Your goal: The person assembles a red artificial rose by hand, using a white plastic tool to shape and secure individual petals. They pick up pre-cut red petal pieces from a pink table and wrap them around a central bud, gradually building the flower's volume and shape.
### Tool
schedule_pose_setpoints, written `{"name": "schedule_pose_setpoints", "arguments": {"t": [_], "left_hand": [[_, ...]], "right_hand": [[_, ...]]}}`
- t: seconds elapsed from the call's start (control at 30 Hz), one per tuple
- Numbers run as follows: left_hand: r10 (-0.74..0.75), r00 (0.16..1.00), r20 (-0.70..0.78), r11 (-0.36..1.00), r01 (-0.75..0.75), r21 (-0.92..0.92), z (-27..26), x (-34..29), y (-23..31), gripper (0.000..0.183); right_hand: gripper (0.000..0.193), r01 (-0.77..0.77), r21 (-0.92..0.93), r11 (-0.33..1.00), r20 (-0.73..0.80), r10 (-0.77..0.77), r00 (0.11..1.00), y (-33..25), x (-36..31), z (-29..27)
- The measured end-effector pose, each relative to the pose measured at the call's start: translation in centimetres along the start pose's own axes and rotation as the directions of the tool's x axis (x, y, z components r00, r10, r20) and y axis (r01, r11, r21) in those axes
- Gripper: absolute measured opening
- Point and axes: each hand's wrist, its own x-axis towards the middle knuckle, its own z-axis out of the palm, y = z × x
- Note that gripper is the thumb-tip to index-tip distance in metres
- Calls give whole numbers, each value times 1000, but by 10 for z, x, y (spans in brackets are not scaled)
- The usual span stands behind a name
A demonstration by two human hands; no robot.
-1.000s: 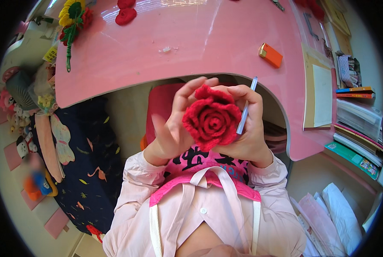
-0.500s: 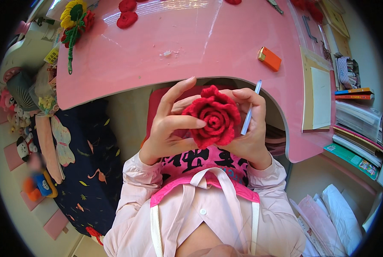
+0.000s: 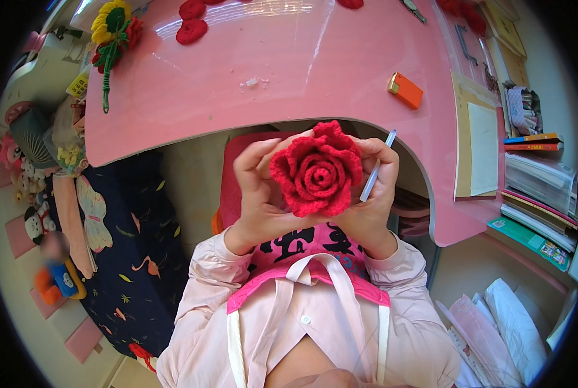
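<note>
Left hand (image 3: 255,194): cupping red crocheted yarn rose (image 3: 318,174)
Right hand (image 3: 377,205): holding rose, slim translucent stick (image 3: 378,166)
Petals (image 3: 286,161): apparently being shaped; next move likely needs light touch

Pink table (image 3: 360,61) | orange lighter (image 3: 405,91) | red fabric-like pieces (image 3: 192,31) | yellow-and-red flower bunch (image 3: 112,29) | white scrap (image 3: 251,83)

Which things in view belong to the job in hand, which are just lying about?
Job in hand:
- red crocheted rose, between left hand and right hand
- slim translucent stick, in the right hand
- perhaps the orange, gold-topped rectangular lighter and rounded red yarn pieces, untouched on the pink desk

Apparently lying about:
- yellow-and-green crocheted sunflower
- white rectangular sheet
- slim orange-and-blue books
</note>
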Motion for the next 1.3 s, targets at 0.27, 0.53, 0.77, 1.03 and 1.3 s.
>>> {"name": "schedule_pose_setpoints", "arguments": {"t": [0.27,0.53,0.77,1.03,1.3], "left_hand": [[-66,992,106,993,55,104,-16,4,8,79],[-53,983,176,919,-21,394,-22,13,24,67],[-61,969,241,945,-22,327,-24,12,27,64],[76,954,291,982,-122,143,-22,2,18,51],[80,975,209,993,-96,65,-20,-7,15,39]], "right_hand": [[47,-133,222,966,169,96,981,-16,-3,-12],[43,-186,170,968,159,159,974,-19,-7,-20],[38,-153,247,957,195,106,975,-24,-5,-20],[24,-40,50,998,-2,40,999,-35,4,-16],[30,97,-174,980,33,-92,995,-39,5,-16]]}}
